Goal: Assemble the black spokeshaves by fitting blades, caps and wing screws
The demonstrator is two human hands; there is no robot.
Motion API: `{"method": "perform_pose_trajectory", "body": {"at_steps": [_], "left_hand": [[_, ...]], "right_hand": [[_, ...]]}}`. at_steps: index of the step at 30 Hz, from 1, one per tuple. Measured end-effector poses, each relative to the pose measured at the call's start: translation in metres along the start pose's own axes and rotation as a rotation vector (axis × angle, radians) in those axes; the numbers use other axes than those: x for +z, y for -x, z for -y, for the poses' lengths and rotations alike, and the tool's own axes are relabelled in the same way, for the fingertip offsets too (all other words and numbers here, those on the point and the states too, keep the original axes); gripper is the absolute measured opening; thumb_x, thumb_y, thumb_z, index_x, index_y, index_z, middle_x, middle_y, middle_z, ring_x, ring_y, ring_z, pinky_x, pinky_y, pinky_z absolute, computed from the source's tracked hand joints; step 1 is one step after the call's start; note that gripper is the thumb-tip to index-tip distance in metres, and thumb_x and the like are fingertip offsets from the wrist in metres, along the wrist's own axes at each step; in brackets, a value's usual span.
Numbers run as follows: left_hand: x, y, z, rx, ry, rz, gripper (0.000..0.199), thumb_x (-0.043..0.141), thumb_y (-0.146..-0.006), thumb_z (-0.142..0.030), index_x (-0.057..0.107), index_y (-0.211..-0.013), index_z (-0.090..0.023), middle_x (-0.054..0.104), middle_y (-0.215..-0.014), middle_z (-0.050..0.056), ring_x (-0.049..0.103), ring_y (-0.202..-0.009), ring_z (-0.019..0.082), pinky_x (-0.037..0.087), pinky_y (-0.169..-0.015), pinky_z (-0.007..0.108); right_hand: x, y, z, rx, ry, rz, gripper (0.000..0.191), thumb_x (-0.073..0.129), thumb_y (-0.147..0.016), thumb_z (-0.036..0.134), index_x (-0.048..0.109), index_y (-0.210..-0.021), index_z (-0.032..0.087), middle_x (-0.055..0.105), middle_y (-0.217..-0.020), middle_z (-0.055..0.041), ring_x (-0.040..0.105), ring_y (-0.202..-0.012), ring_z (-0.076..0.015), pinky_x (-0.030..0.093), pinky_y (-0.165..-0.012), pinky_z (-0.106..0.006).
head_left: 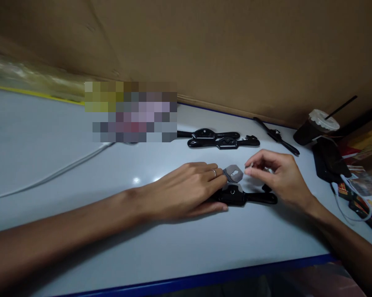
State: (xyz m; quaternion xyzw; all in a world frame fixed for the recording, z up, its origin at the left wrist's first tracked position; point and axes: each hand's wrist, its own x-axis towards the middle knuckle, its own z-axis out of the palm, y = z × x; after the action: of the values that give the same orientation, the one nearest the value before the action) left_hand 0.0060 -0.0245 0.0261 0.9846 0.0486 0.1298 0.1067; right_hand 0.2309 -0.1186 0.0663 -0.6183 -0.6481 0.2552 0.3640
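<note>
A black spokeshave (235, 196) lies on the table with its left handle under my left hand (193, 185). That hand is closed round the handle, thumb along the near side and fingers on the far side. Touching its fingertips is a grey metal plate (238, 175) with a keyhole slot, beside the spokeshave's body. My right hand (286, 175) is pinched just right of the plate, on a tiny pale piece too small to name. Below that hand lies a small black part (266, 188), partly covered by it.
Two more spokeshaves (227, 143) lie behind my hands, and another spokeshave (277, 135) rests aslant farther right. A lidded drink cup (309, 128) with a black straw stands at the back right. Cables and packets crowd the right side. A white cable (65, 169) crosses the left.
</note>
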Motion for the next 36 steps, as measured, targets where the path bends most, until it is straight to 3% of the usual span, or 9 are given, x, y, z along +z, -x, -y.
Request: {"method": "perform_pose_trajectory", "body": {"at_steps": [4,15,22,28,32,36], "left_hand": [[0.001,0.000,0.000,0.001,0.000,-0.017,0.031,0.053,-0.103,-0.046,0.057,-0.090,-0.018,0.062,-0.084,0.003,0.056,-0.069,0.018,0.040,-0.062,0.033],[-0.001,-0.001,-0.002,0.024,-0.062,-0.010,0.032,0.062,-0.099,-0.047,0.056,-0.089,-0.018,0.064,-0.082,0.002,0.057,-0.069,0.017,0.041,-0.062,0.032],[0.000,-0.001,-0.002,0.006,-0.029,-0.003,0.031,0.067,-0.096,-0.045,0.059,-0.094,-0.016,0.065,-0.086,0.003,0.060,-0.074,0.020,0.043,-0.065,0.033],[0.001,-0.001,-0.002,-0.009,0.005,-0.013,0.033,0.059,-0.101,-0.047,0.055,-0.086,-0.018,0.062,-0.081,0.002,0.055,-0.066,0.017,0.039,-0.061,0.031],[0.001,-0.001,-0.002,-0.024,0.003,0.009,0.034,0.055,-0.102,-0.049,0.056,-0.090,-0.018,0.062,-0.082,0.002,0.056,-0.068,0.018,0.040,-0.061,0.032],[0.000,-0.001,-0.002,-0.025,-0.004,0.019,0.032,0.059,-0.100,-0.049,0.057,-0.094,-0.018,0.063,-0.084,0.003,0.058,-0.070,0.019,0.040,-0.061,0.032]], "right_hand": [[0.014,0.011,0.012,-0.098,0.029,0.094,0.013,0.065,-0.092,0.022,0.073,-0.083,0.022,0.072,-0.080,0.0004,0.064,-0.073,-0.0151,0.047,-0.072,-0.030],[0.025,0.014,0.010,-0.194,0.097,0.130,0.020,0.063,-0.093,0.018,0.061,-0.073,0.021,0.063,-0.070,0.0028,0.056,-0.064,-0.0124,0.042,-0.064,-0.027],[0.031,0.014,0.003,-0.337,0.228,0.088,0.021,0.057,-0.099,0.017,0.058,-0.079,0.020,0.063,-0.075,-0.0003,0.055,-0.069,-0.0143,0.042,-0.066,-0.028],[0.031,0.014,0.000,-0.475,0.386,0.078,0.020,0.057,-0.101,0.019,0.063,-0.082,0.018,0.061,-0.080,-0.0039,0.050,-0.077,-0.0176,0.042,-0.070,-0.031],[0.031,0.015,0.004,-0.417,0.344,0.068,0.018,0.059,-0.098,0.015,0.064,-0.081,0.017,0.060,-0.077,-0.0024,0.051,-0.075,-0.0164,0.040,-0.068,-0.030],[0.031,0.014,0.008,-0.132,0.104,0.095,0.012,0.067,-0.087,0.008,0.065,-0.081,0.019,0.059,-0.069,0.0040,0.053,-0.065,-0.0115,0.039,-0.061,-0.026]]}}
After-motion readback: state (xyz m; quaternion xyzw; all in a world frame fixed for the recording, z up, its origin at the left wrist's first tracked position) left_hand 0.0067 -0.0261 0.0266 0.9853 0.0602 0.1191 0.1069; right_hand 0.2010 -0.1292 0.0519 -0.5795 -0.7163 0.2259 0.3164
